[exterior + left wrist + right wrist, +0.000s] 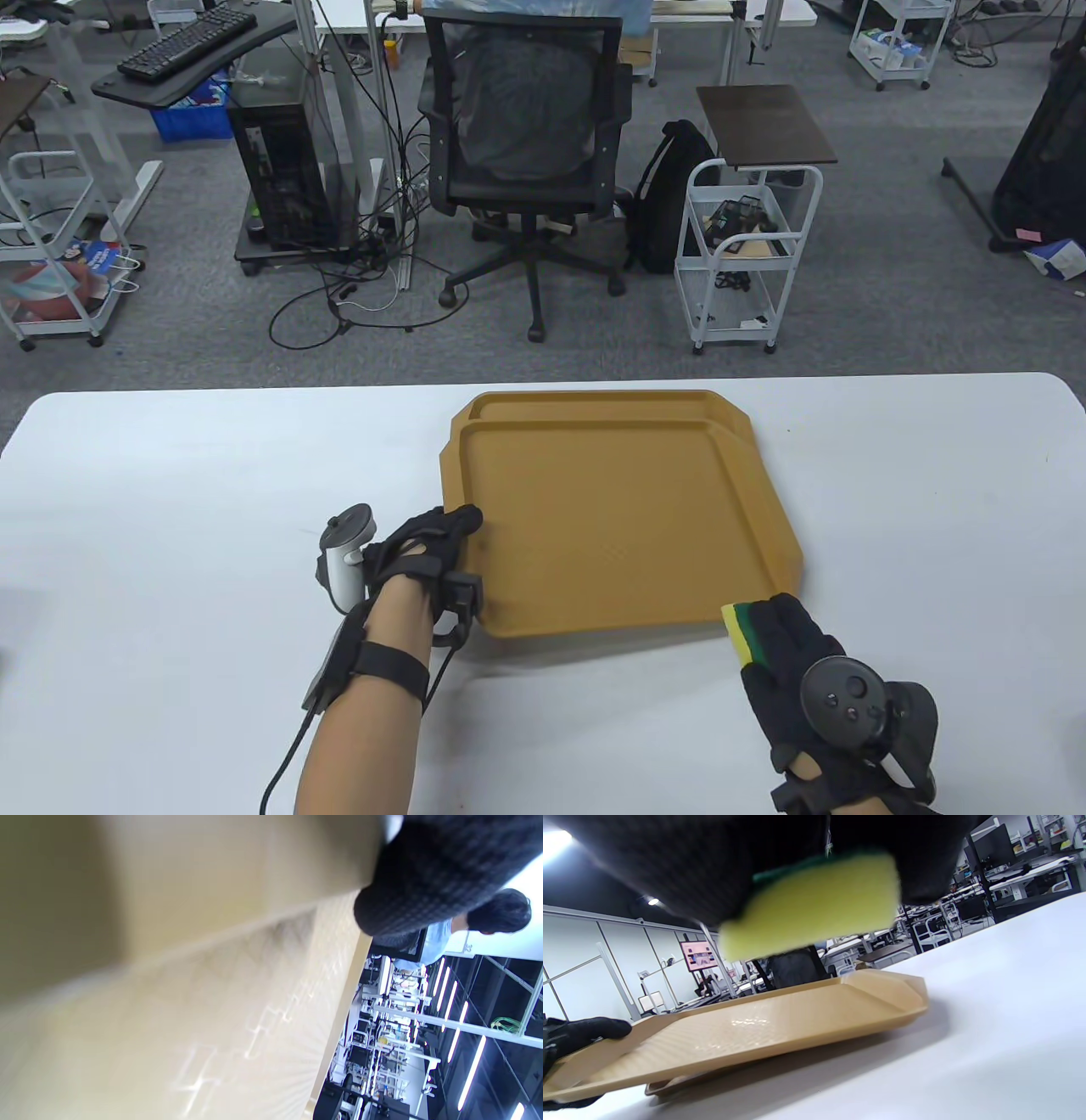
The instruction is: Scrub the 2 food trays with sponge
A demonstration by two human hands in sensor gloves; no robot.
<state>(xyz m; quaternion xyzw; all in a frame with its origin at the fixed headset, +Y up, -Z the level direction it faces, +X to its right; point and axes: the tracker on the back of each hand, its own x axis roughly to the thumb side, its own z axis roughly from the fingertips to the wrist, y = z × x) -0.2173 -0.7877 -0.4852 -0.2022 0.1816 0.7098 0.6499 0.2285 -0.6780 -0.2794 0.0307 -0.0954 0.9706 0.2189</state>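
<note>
Two tan trays sit stacked at the centre of the white tabletop (pixel 170 475), the top tray (pixel 611 526) offset toward the bottom of the frame so the lower tray (pixel 594 403) shows only as a strip along its upper edge. Both look like stiff, light moulded plastic with a fine textured floor, raised rims and cut corners. In the right wrist view the top tray sits tilted, its left side raised. It would likely slide easily, so the rim is the place to hold. The left hand (pixel 424 543) grips that rim at the tray's left edge, fingers curled over it. The right hand (pixel 789 654), at lower right, pinches a soft yellow sponge (pixel 740 632) with a green scouring face, just off the tray's lower right corner.
</note>
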